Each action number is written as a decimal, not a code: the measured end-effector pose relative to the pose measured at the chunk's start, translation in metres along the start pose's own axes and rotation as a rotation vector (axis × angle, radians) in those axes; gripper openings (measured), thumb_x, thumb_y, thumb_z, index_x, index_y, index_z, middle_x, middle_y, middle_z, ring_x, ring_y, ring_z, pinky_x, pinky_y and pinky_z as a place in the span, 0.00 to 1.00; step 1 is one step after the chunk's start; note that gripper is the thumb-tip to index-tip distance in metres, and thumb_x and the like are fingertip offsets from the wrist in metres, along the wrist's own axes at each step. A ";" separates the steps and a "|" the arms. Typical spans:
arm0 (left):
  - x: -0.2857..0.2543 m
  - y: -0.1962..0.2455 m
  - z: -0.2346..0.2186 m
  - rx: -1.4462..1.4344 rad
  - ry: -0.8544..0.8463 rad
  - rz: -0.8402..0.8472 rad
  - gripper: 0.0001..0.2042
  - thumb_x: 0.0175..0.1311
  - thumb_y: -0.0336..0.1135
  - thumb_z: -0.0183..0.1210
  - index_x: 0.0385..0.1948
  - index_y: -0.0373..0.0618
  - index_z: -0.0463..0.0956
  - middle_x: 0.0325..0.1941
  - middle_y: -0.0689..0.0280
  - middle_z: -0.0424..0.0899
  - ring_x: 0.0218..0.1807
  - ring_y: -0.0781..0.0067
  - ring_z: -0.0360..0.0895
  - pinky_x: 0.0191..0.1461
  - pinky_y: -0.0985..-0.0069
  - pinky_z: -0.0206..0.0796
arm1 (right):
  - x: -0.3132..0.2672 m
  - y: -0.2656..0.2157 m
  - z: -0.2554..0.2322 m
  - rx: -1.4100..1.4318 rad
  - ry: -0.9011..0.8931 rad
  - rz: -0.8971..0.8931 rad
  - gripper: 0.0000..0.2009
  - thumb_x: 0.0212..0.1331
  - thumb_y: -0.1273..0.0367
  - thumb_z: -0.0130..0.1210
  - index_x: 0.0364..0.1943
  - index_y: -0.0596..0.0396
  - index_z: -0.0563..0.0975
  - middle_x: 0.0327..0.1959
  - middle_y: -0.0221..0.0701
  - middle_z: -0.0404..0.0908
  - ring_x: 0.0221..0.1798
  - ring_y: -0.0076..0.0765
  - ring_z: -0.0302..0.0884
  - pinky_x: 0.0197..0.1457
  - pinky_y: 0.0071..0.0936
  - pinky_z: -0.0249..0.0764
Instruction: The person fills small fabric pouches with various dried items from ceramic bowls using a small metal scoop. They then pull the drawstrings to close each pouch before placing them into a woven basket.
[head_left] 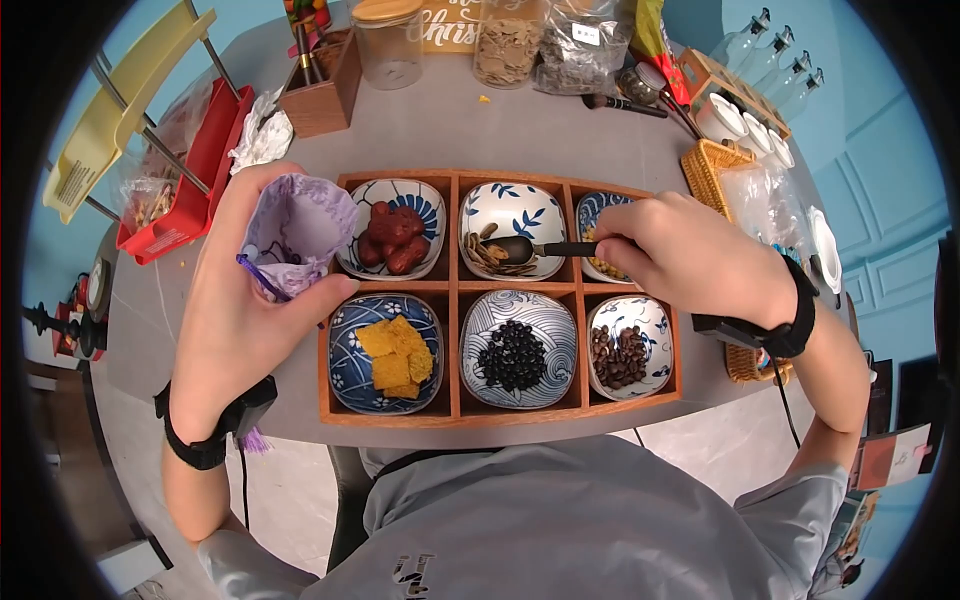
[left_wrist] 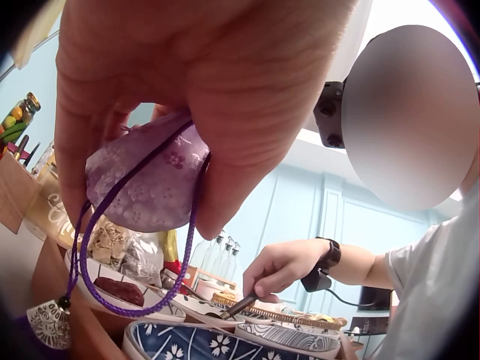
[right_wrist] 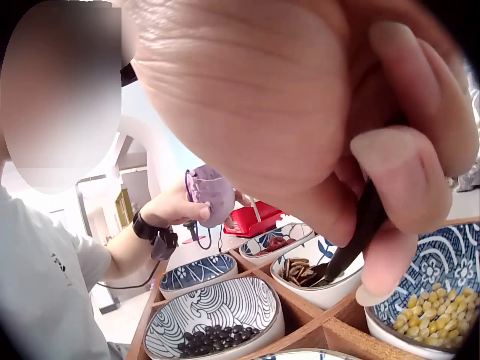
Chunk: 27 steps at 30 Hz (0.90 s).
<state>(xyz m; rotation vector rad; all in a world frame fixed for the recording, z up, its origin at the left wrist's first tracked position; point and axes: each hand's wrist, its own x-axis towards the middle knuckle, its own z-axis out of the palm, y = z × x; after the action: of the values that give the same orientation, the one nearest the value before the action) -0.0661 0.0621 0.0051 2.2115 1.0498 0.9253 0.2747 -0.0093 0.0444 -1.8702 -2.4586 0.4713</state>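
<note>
My left hand point(head_left: 235, 290) grips a purple patterned pouch point(head_left: 300, 220), its mouth spread and facing up, left of the wooden tray. A purple cord and silver charm point(left_wrist: 49, 324) hang from the pouch point(left_wrist: 150, 176) in the left wrist view. My right hand point(head_left: 690, 250) pinches the black handle of a small spoon point(head_left: 515, 249). The spoon's bowl rests among brown dried slices point(head_left: 488, 252) in the top middle bowl point(head_left: 512, 205). In the right wrist view, the spoon's tip point(right_wrist: 319, 276) touches the slices beside the bowl's wall.
The six-part tray point(head_left: 450, 300) also holds bowls of red dates point(head_left: 392, 240), yellow pieces point(head_left: 395, 355), black beans point(head_left: 512, 355), dark brown beans point(head_left: 620, 358) and yellow kernels point(right_wrist: 435, 315). Jars, a wooden box point(head_left: 322, 92) and a brush point(head_left: 625, 105) stand or lie behind; wicker baskets point(head_left: 708, 175) sit right.
</note>
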 end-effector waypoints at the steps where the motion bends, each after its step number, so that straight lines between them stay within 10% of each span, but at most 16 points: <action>1: 0.001 0.000 0.000 0.014 0.000 0.004 0.35 0.47 0.21 0.75 0.61 0.43 0.70 0.55 0.59 0.79 0.57 0.65 0.79 0.62 0.70 0.71 | 0.002 0.003 0.000 0.049 -0.029 0.003 0.09 0.68 0.71 0.54 0.35 0.64 0.81 0.25 0.45 0.82 0.29 0.50 0.82 0.37 0.42 0.77; 8: 0.006 0.006 0.001 0.012 -0.012 0.044 0.34 0.47 0.20 0.74 0.61 0.43 0.70 0.56 0.61 0.80 0.58 0.67 0.79 0.63 0.71 0.70 | 0.010 0.012 -0.004 0.256 -0.199 0.127 0.10 0.72 0.71 0.49 0.38 0.64 0.79 0.21 0.30 0.79 0.23 0.26 0.75 0.31 0.29 0.73; 11: 0.006 0.007 0.000 0.002 -0.011 0.009 0.34 0.47 0.20 0.74 0.61 0.43 0.70 0.55 0.62 0.80 0.58 0.67 0.79 0.63 0.71 0.70 | 0.010 0.004 -0.008 0.273 -0.207 0.193 0.14 0.69 0.68 0.48 0.33 0.66 0.80 0.24 0.41 0.83 0.29 0.43 0.83 0.39 0.39 0.77; 27: 0.007 0.008 0.001 -0.070 -0.098 -0.056 0.36 0.49 0.17 0.71 0.64 0.43 0.68 0.57 0.65 0.78 0.59 0.74 0.76 0.65 0.74 0.69 | 0.011 0.026 -0.002 0.471 -0.283 0.186 0.15 0.71 0.65 0.45 0.37 0.65 0.79 0.24 0.31 0.80 0.24 0.25 0.75 0.30 0.28 0.73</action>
<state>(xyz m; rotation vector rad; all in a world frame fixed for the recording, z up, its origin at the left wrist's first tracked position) -0.0586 0.0629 0.0123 2.1371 1.0132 0.8087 0.2960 0.0080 0.0379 -1.9272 -2.0590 1.2740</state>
